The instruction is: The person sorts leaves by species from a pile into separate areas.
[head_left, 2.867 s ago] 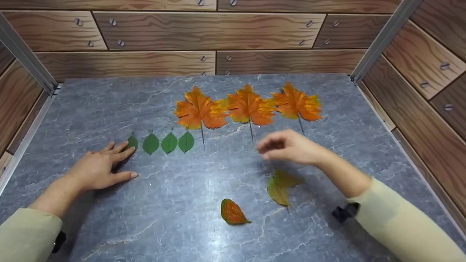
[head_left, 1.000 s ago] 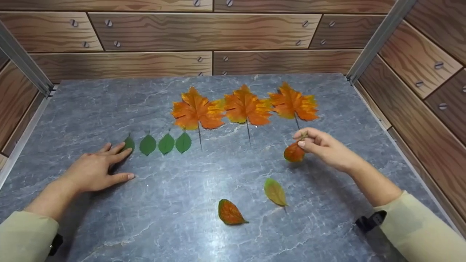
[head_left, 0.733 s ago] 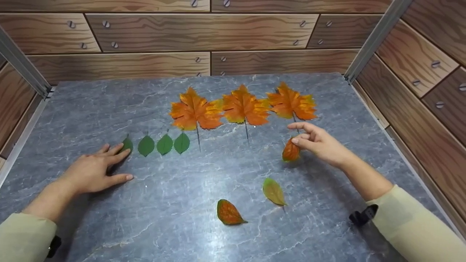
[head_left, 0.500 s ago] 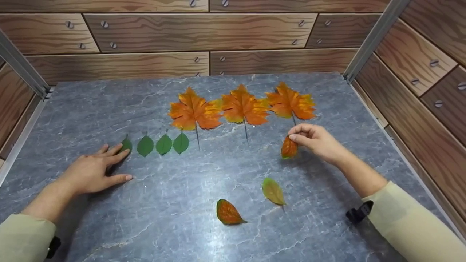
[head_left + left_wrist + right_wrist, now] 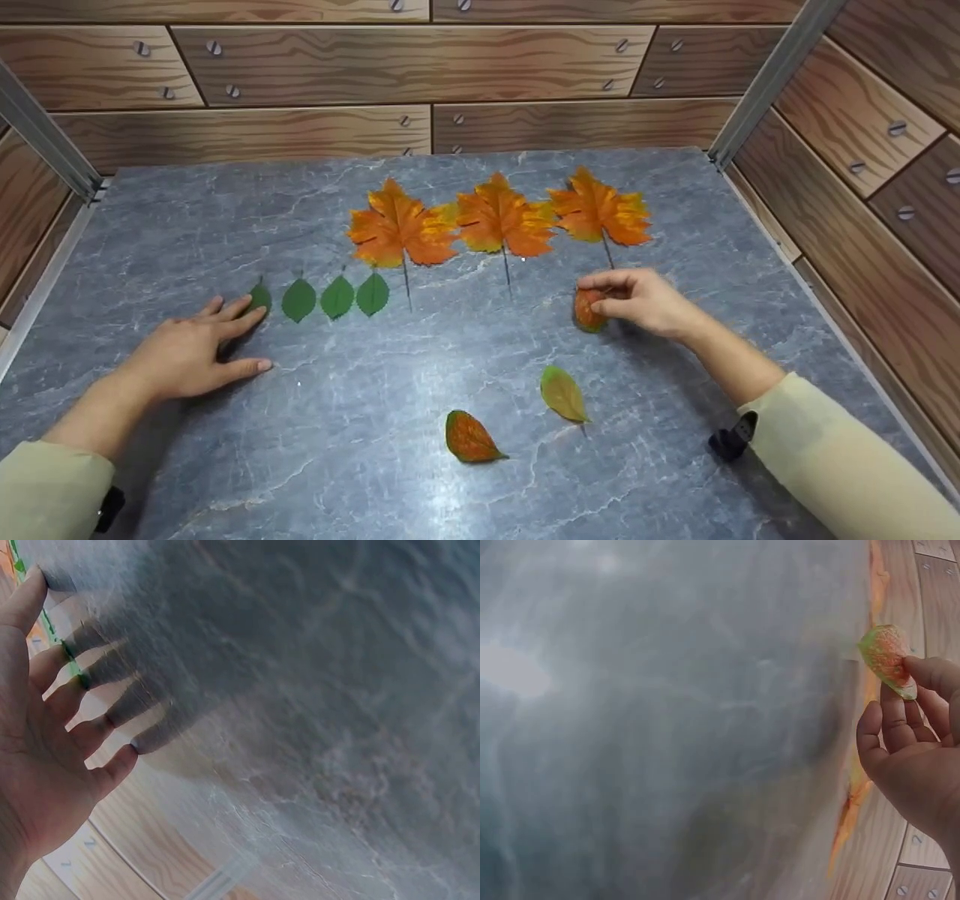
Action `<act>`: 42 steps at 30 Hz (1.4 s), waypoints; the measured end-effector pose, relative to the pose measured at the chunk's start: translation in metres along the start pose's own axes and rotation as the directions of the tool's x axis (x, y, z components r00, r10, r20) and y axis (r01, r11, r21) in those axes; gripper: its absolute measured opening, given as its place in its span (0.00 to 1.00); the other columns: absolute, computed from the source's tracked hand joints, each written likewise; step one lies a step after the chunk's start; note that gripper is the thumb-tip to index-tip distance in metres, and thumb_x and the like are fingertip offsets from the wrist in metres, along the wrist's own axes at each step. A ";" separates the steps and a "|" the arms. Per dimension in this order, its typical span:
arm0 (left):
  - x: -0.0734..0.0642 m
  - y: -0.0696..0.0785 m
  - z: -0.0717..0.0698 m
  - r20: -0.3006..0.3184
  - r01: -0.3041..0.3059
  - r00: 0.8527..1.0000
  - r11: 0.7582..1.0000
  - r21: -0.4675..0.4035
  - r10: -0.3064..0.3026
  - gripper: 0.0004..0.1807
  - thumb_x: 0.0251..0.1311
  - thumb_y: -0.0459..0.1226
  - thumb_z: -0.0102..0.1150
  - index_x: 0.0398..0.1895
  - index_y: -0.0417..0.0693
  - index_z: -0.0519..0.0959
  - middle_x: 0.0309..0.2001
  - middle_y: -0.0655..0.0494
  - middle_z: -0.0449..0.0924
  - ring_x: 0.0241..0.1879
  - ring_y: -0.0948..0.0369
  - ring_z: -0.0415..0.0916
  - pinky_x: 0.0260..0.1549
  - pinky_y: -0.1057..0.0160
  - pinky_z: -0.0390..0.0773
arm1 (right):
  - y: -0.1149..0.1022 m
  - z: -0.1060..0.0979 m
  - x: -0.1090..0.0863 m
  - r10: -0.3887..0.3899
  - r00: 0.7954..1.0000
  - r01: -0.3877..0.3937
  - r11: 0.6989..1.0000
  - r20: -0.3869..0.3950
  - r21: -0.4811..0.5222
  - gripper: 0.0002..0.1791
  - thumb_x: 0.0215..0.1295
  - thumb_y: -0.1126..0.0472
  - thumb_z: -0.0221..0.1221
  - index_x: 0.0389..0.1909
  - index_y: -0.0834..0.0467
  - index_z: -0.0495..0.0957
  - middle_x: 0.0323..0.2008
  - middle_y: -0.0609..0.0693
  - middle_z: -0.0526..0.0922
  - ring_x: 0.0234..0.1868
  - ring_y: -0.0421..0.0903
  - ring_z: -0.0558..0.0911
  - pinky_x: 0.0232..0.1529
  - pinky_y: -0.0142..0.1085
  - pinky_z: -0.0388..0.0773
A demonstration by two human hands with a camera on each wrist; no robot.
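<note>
My right hand (image 5: 645, 304) pinches a small red-orange leaf (image 5: 589, 311) with green edges between thumb and fingers, below the stem of the rightmost maple leaf (image 5: 600, 208). In the right wrist view the same leaf (image 5: 887, 656) shows at the fingertips, its stem end hidden by them. My left hand (image 5: 187, 349) lies with spread fingers on the tabletop, fingertips on the leftmost green leaf (image 5: 260, 298). Three more green leaves (image 5: 337, 298) continue that row to the right. Nearer to me lie a yellow-green leaf (image 5: 564, 395) and another red-orange leaf (image 5: 472, 437).
Two more orange maple leaves (image 5: 401, 225) lie in the back row, stems toward me. The grey marbled tabletop (image 5: 337, 450) is bounded by wood-patterned walls (image 5: 315, 67) at the back and sides.
My right hand reached the table's right part, picked up the red-orange leaf lying with the yellow-green one, turned it, and has lowered it slightly leftward. My left hand stays in place.
</note>
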State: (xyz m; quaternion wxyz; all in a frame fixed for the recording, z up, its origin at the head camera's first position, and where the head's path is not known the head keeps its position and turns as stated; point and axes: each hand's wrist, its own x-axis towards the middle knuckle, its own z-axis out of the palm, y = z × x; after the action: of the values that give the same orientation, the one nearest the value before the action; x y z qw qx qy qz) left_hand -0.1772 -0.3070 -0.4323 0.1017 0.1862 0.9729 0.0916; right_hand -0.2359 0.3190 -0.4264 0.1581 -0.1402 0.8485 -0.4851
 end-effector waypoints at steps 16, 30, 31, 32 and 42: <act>0.000 0.003 -0.001 -0.002 -0.004 1.000 1.000 0.000 0.004 0.51 0.67 0.72 0.54 0.83 0.49 0.65 0.82 0.39 0.57 0.76 0.28 0.54 0.58 0.15 0.59 | 0.009 0.006 0.002 -0.071 0.996 0.056 0.972 -0.058 -0.230 0.20 0.68 0.68 0.71 0.61 0.61 0.86 0.53 0.59 0.88 0.47 0.49 0.84 0.42 0.28 0.80; -0.001 0.003 -0.001 -0.004 -0.001 1.000 1.000 -0.002 0.001 0.51 0.68 0.72 0.54 0.83 0.49 0.65 0.82 0.39 0.57 0.76 0.28 0.55 0.60 0.15 0.58 | 0.015 0.006 -0.002 -0.269 0.963 0.232 0.860 -0.018 -0.454 0.15 0.68 0.64 0.72 0.55 0.58 0.90 0.60 0.58 0.84 0.63 0.62 0.80 0.64 0.60 0.76; -0.001 0.003 0.000 -0.002 0.002 1.000 1.000 -0.005 -0.002 0.51 0.68 0.72 0.54 0.83 0.49 0.64 0.82 0.39 0.56 0.77 0.28 0.54 0.60 0.15 0.57 | 0.016 0.005 -0.003 -0.274 0.962 0.242 0.853 -0.001 -0.462 0.16 0.69 0.63 0.71 0.57 0.58 0.89 0.62 0.57 0.83 0.65 0.62 0.79 0.65 0.60 0.75; -0.001 0.003 0.000 0.000 0.003 1.000 1.000 -0.007 -0.003 0.52 0.68 0.73 0.53 0.83 0.49 0.64 0.82 0.39 0.56 0.77 0.28 0.54 0.61 0.15 0.56 | 0.017 0.004 -0.004 -0.282 0.959 0.257 0.844 0.019 -0.472 0.17 0.70 0.63 0.71 0.59 0.58 0.88 0.63 0.58 0.82 0.66 0.63 0.78 0.66 0.61 0.74; 0.000 0.003 -0.003 -0.005 -0.015 1.000 1.000 0.014 0.015 0.52 0.68 0.73 0.53 0.82 0.48 0.65 0.82 0.38 0.57 0.76 0.27 0.55 0.60 0.17 0.61 | 0.020 0.000 -0.013 -0.356 0.916 0.396 0.733 0.184 -0.554 0.26 0.77 0.60 0.63 0.72 0.61 0.77 0.75 0.61 0.72 0.72 0.67 0.70 0.69 0.67 0.66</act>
State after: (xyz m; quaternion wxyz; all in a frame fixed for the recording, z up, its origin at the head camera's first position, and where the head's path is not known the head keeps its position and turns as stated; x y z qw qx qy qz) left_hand -0.1767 -0.3047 -0.4291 0.0974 0.1941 0.9723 0.0862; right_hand -0.2254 0.3341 -0.4424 0.0340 -0.3658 0.9036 -0.2202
